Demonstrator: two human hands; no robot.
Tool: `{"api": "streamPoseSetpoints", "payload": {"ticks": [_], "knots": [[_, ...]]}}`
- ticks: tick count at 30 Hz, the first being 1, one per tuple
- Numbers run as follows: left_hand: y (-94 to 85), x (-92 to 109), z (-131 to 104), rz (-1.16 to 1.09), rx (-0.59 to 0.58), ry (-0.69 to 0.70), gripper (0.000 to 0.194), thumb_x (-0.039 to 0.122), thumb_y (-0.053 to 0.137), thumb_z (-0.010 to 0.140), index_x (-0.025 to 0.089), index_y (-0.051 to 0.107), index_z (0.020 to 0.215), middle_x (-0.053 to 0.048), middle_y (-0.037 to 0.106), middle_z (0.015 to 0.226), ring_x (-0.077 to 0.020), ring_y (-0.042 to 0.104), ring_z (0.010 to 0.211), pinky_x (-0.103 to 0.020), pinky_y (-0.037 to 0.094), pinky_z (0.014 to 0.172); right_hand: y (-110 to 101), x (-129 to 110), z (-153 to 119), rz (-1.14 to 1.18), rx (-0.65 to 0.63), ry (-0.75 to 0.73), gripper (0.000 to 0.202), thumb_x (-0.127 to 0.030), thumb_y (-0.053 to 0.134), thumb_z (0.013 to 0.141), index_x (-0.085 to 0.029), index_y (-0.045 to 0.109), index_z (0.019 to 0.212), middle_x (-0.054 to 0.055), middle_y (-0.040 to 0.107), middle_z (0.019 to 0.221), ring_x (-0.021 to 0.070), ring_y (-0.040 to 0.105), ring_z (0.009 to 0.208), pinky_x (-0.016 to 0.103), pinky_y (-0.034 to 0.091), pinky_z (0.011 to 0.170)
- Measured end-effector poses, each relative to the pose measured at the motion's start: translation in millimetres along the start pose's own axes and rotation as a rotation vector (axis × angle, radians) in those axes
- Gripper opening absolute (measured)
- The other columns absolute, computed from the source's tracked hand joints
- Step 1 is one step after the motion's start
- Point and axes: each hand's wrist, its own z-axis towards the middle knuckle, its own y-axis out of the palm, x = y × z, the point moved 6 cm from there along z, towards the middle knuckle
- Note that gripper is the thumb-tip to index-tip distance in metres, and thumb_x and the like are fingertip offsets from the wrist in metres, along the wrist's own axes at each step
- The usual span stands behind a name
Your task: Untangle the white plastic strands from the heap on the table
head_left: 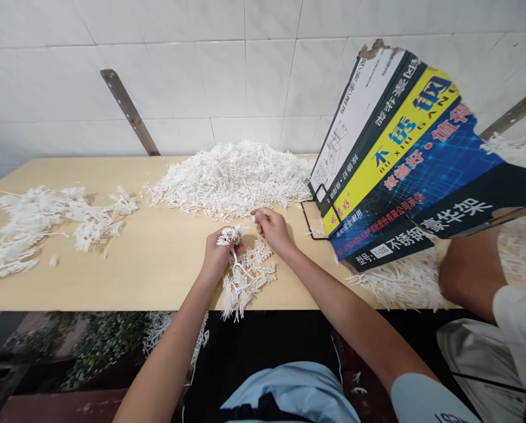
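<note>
My left hand is closed around a bunch of white branched plastic sprigs, whose tips stick out above the fingers. The rest of the bunch hangs down to the table's front edge. Just to the right, my right hand is closed with its fingertips pinched, pointing left; whatever sits between them is too small to make out. Behind both hands rises a large heap of small white plastic pieces, close to the right fingertips.
More white sprigs lie on the left of the tan table. A printed cardboard panel stands at right beside a black wire bookend. Beyond it, another person's arm is near more white pieces. A tiled wall closes the back.
</note>
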Motion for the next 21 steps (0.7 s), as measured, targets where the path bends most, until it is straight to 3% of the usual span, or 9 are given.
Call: {"api": "streamPoseSetpoints", "payload": {"ticks": [3,5,7,10,13,16,21], "knots": [[-2.6,0,1,-0.032,0.076,-0.011,0.017,0.031,0.071,0.078,0.017,0.066,0.07,-0.003,0.065,0.063,-0.0132,0.056,0.051,-0.024,0.04,0.049,10,-25,-12,-0.287,-0.043,-0.273,0.035,-0.046,0.056,0.099,-0.024,0.069,0.123,0.01,0.066,0.125,0.0223,0.064,0.104,0.037,0.05,0.092],[-1.6,2,1,-0.039,0.09,-0.011,0.021,0.034,0.071,0.08,0.017,0.066,0.07,-0.003,0.064,0.061,-0.0128,0.055,0.049,-0.024,0.039,0.047,16,-34,-20,-0.375,-0.093,-0.358,0.036,-0.045,0.052,0.102,-0.024,0.068,0.127,0.01,0.065,0.131,0.025,0.059,0.12,0.038,0.046,0.101],[0.3,5,0,-0.041,0.081,0.003,0.023,0.035,0.071,0.081,0.017,0.066,0.069,-0.003,0.063,0.059,-0.0131,0.056,0.049,-0.024,0.04,0.047,23,-34,-23,-0.41,-0.208,-0.359,0.032,-0.047,0.055,0.101,-0.024,0.072,0.115,0.008,0.071,0.116,0.0244,0.062,0.111,0.035,0.048,0.093],[3.8,7,0,-0.038,0.028,0.014,0.022,0.033,0.069,0.081,0.017,0.065,0.068,-0.003,0.064,0.058,-0.0142,0.057,0.049,-0.025,0.041,0.047,29,-26,-22,-0.38,-0.319,-0.274,0.034,-0.048,0.058,0.098,-0.022,0.073,0.082,0.003,0.07,0.079,0.0188,0.062,0.078,0.03,0.046,0.074],[8.7,7,0,0.015,-0.067,0.009,0.009,0.024,0.065,0.077,0.017,0.069,0.072,-0.003,0.066,0.06,-0.0156,0.058,0.048,-0.026,0.042,0.047,22,-17,-16,-0.268,-0.251,-0.157,0.038,-0.045,0.061,0.095,-0.021,0.064,0.065,0.0,0.06,0.062,0.0158,0.054,0.063,0.028,0.041,0.062],[13.7,9,1,0.076,-0.131,0.027,0.014,0.014,0.057,0.069,0.017,0.071,0.073,-0.002,0.065,0.058,-0.0166,0.059,0.049,-0.026,0.044,0.049,15,-10,-14,-0.202,-0.166,-0.082,0.045,-0.047,0.061,0.092,-0.021,0.055,0.056,-0.001,0.052,0.054,0.0147,0.049,0.057,0.028,0.036,0.057],[18.8,9,-1,0.064,-0.138,0.008,0.022,0.011,0.052,0.061,0.018,0.07,0.071,-0.002,0.066,0.058,-0.0172,0.059,0.048,-0.026,0.041,0.047,7,-2,-13,-0.157,-0.072,-0.038,0.047,-0.055,0.059,0.092,-0.022,0.053,0.059,-0.003,0.042,0.051,0.0139,0.042,0.053,0.028,0.032,0.052]]}}
